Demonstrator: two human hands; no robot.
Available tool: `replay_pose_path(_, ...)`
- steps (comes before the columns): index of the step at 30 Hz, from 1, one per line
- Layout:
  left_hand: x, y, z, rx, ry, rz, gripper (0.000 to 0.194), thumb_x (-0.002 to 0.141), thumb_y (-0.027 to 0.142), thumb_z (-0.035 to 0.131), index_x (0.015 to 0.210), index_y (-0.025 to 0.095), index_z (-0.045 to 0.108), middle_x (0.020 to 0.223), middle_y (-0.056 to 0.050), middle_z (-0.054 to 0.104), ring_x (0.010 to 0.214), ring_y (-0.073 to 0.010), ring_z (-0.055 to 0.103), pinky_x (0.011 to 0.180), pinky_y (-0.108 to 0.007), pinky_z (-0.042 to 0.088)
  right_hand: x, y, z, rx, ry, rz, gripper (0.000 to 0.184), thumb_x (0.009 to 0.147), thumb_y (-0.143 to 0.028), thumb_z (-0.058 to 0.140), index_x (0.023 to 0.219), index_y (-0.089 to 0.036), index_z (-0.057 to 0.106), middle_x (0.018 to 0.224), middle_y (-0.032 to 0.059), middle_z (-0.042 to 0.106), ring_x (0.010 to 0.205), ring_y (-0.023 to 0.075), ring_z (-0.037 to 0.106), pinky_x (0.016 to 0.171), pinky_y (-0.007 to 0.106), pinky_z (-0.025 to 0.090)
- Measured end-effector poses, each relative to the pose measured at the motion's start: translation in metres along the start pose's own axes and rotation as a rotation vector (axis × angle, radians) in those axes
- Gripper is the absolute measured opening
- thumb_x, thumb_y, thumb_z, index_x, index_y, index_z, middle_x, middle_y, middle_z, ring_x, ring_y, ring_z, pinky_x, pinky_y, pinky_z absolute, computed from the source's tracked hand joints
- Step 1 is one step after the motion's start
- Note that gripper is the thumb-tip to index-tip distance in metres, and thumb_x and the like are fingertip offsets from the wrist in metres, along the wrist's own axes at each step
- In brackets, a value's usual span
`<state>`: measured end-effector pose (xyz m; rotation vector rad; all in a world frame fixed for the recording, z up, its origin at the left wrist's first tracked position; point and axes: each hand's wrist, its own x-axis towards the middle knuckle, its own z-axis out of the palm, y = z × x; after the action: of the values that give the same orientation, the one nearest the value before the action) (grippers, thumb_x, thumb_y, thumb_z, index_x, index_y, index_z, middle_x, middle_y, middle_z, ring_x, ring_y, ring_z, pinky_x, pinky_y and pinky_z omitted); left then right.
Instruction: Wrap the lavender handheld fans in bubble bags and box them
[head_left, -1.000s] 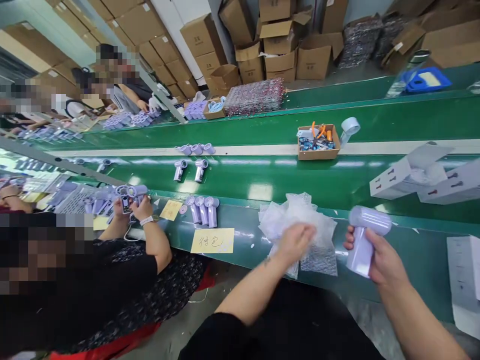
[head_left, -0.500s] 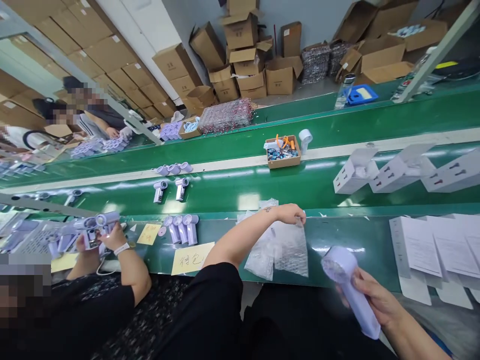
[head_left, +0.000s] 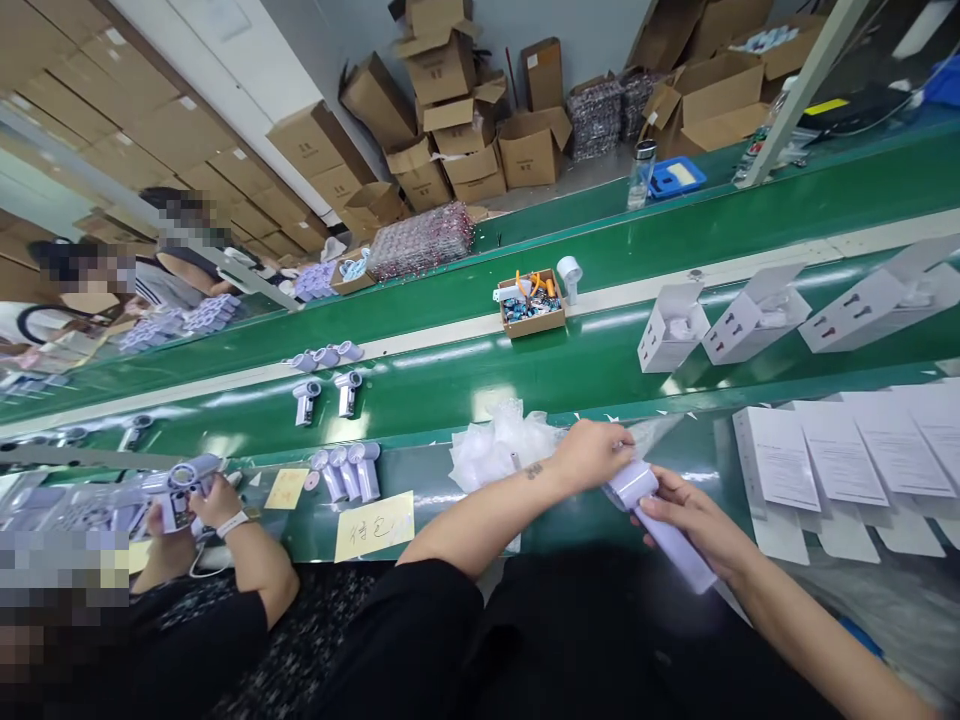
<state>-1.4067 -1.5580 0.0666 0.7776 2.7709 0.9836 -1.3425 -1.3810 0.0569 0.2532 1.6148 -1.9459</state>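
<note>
My right hand (head_left: 694, 520) is wrapped round the handle of a lilac handheld fan (head_left: 679, 545), its round head tilted up toward my other hand. My left hand (head_left: 594, 458) is closed at the fan's head, pinching a clear bubble-wrap bag (head_left: 652, 434) that spreads out behind its fingers. How far the bag reaches round the fan head is hidden. More crumpled bubble-wrap bags (head_left: 487, 445) lie on the green bench by my left forearm. Several lilac fans (head_left: 349, 472) stand in a row farther left, behind a yellow handwritten note (head_left: 373, 524).
Open white boxes (head_left: 671, 330) stand on the green conveyor (head_left: 442, 370), with printed white box flaps (head_left: 784, 460) at the bench's right. A carton of small parts (head_left: 534, 318) sits mid-conveyor. At left, a co-worker's hands (head_left: 214, 503) hold a lilac fan.
My right hand has brought the fan up and left to my left hand. The left hand has lifted the bubble-wrap bag off the bench toward the fan's head.
</note>
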Motion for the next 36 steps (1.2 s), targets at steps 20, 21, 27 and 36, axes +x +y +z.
replay_pose_path(20, -0.048, -0.036, 0.102, 0.15, 0.348, 0.135, 0.023, 0.088, 0.015, 0.039, 0.1, 0.014, 0.058, 0.085, -0.008, 0.058, 0.086, -0.0195, 0.054, 0.079, -0.032, 0.047, 0.014, 0.044, -0.021, 0.1, 0.239, -0.053, 0.053, 0.065, -0.033, 0.077, 0.109, -0.025, 0.049, 0.08, -0.0003, 0.065, 0.066, 0.0191, 0.065, 0.051, 0.03, 0.055)
replay_pose_path(21, -0.049, -0.037, 0.108, 0.157, 0.349, 0.09, 0.022, 0.087, 0.015, 0.04, 0.098, 0.014, 0.058, 0.084, -0.008, 0.058, 0.085, -0.0197, 0.054, 0.078, -0.032, 0.047, 0.014, 0.046, -0.02, 0.121, 0.268, -0.013, 0.049, 0.065, -0.031, 0.077, 0.105, -0.024, 0.049, 0.076, -0.0005, 0.065, 0.063, 0.0191, 0.065, 0.051, 0.03, 0.055)
replay_pose_path(27, -0.029, -0.043, 0.127, -0.099, 0.206, -0.378, 0.01, 0.076, 0.013, 0.051, 0.082, 0.017, 0.057, 0.081, -0.004, 0.061, 0.078, -0.0169, 0.058, 0.073, -0.028, 0.047, 0.016, 0.057, -0.021, 0.149, 0.39, 0.111, 0.039, 0.069, -0.025, 0.075, 0.094, -0.023, 0.045, 0.061, -0.0004, 0.065, 0.056, 0.0217, 0.067, 0.047, 0.03, 0.055)
replay_pose_path(36, -0.037, -0.038, 0.136, -0.055, 0.14, -0.078, 0.011, 0.078, 0.011, 0.048, 0.084, 0.016, 0.056, 0.087, -0.008, 0.061, 0.09, -0.0196, 0.057, 0.085, -0.032, 0.045, 0.024, 0.071, -0.028, 0.218, 0.382, 0.127, 0.039, 0.07, -0.018, 0.072, 0.096, -0.023, 0.043, 0.063, 0.0001, 0.066, 0.055, 0.0225, 0.067, 0.046, 0.031, 0.056)
